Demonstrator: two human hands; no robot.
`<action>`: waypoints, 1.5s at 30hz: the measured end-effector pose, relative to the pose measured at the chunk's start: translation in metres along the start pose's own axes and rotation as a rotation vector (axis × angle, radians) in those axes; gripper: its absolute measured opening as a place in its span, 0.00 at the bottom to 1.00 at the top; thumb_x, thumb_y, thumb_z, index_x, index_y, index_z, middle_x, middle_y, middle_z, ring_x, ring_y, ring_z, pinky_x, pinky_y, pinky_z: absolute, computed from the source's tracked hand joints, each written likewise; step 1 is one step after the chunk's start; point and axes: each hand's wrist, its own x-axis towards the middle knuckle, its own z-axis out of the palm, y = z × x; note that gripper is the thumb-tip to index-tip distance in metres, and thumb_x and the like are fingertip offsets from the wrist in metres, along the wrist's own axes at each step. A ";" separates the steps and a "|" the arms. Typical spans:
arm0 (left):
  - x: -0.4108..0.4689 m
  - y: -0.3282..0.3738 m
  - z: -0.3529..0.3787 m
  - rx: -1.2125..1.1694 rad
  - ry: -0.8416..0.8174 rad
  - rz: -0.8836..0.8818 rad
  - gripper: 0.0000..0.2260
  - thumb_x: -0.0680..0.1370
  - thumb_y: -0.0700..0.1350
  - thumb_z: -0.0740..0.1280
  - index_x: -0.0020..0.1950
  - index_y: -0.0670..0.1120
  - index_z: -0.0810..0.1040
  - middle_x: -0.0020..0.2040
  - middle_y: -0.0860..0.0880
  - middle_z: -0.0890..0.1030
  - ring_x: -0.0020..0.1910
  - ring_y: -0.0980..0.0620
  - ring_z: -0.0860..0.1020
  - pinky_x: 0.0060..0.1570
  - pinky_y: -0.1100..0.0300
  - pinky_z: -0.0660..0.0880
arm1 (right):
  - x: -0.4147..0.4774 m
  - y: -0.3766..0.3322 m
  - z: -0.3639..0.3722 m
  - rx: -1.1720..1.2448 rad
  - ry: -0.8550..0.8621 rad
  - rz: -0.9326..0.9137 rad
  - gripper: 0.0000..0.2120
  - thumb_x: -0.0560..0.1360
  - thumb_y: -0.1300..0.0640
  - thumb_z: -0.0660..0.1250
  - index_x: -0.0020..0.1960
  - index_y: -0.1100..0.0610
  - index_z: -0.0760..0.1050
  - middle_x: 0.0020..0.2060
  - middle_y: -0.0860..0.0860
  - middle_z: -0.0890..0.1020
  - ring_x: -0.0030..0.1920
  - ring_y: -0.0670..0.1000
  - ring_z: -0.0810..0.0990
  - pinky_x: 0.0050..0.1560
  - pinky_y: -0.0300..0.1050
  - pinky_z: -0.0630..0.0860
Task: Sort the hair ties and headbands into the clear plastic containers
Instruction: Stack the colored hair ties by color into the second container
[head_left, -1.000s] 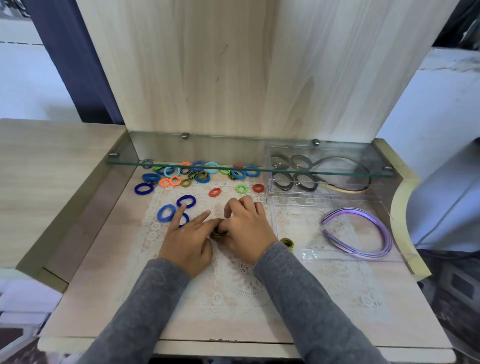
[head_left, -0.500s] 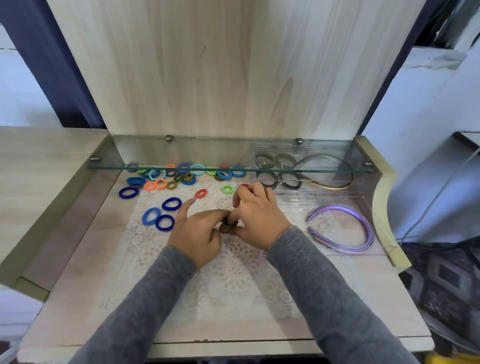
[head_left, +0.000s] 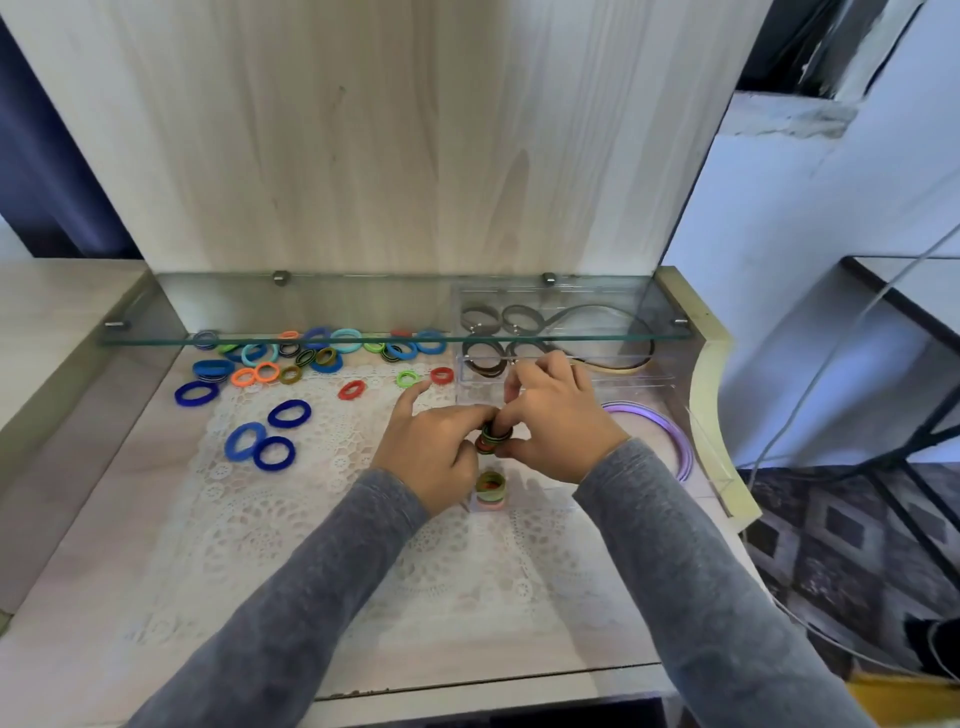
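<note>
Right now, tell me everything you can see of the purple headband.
The purple headband is a thin, glossy lilac band, plastic by its look. Only one curved stretch shows, sweeping out from behind the right hand toward the desk's right side; the rest is hidden by that hand and its grey sleeve. It lies flat in the clear container, close to its right wall. The right hand seems not to touch it; with the left hand it pinches a bundle of hair ties.

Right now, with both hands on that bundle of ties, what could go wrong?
1. The bundle of hair ties, pinched only by the left hand and right hand, could spring apart and scatter.
2. The walls of the clear container are hard to see; released ties may land outside.
</note>
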 end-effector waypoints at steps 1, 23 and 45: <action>0.002 0.002 0.003 -0.014 -0.008 0.006 0.23 0.67 0.41 0.54 0.58 0.52 0.79 0.51 0.56 0.83 0.50 0.56 0.79 0.74 0.50 0.47 | -0.002 0.004 0.000 0.002 -0.008 0.009 0.10 0.73 0.42 0.66 0.51 0.42 0.81 0.55 0.47 0.69 0.60 0.55 0.61 0.59 0.49 0.56; -0.012 -0.023 0.032 -0.163 0.174 0.145 0.18 0.77 0.47 0.52 0.60 0.49 0.77 0.60 0.55 0.78 0.66 0.55 0.71 0.68 0.48 0.62 | -0.008 0.009 -0.001 -0.080 -0.386 0.048 0.21 0.75 0.62 0.60 0.62 0.42 0.74 0.57 0.52 0.67 0.59 0.57 0.61 0.61 0.50 0.62; -0.017 -0.023 0.031 -0.170 0.087 0.420 0.14 0.73 0.45 0.57 0.51 0.46 0.80 0.55 0.55 0.81 0.68 0.54 0.72 0.69 0.42 0.60 | -0.008 -0.012 -0.021 -0.118 -0.648 0.075 0.16 0.78 0.54 0.57 0.64 0.50 0.75 0.61 0.52 0.68 0.62 0.56 0.60 0.60 0.49 0.62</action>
